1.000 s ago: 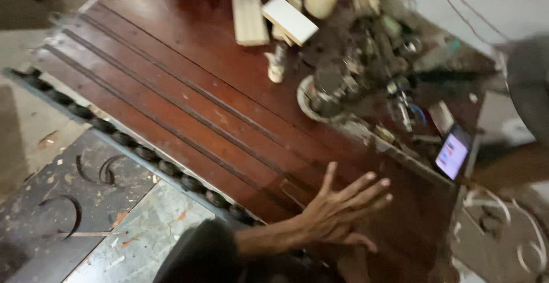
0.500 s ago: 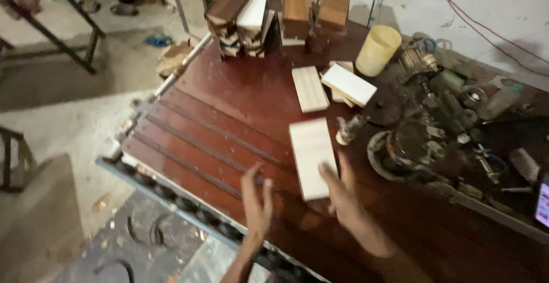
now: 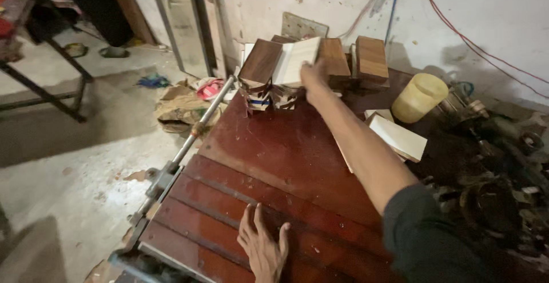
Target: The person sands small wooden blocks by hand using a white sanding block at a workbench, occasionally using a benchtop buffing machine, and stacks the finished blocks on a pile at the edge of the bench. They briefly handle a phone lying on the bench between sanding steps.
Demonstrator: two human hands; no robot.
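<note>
My right hand [image 3: 313, 78] grips a pale wood block [image 3: 297, 60] at the far stack; my left hand [image 3: 264, 248] lies flat, fingers spread, on the red surface [image 3: 274, 145].

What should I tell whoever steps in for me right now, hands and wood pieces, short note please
Left hand: flat, fingers spread, on the red-brown grooved panel, holding nothing.
Right hand: arm stretched out, fingers on the pale wood piece atop the stack of wood blocks at the far edge.
Nearby: two pale boards and a yellow cup to the right.
Done: pale piece reached. Left: it isn't lifted yet.
</note>
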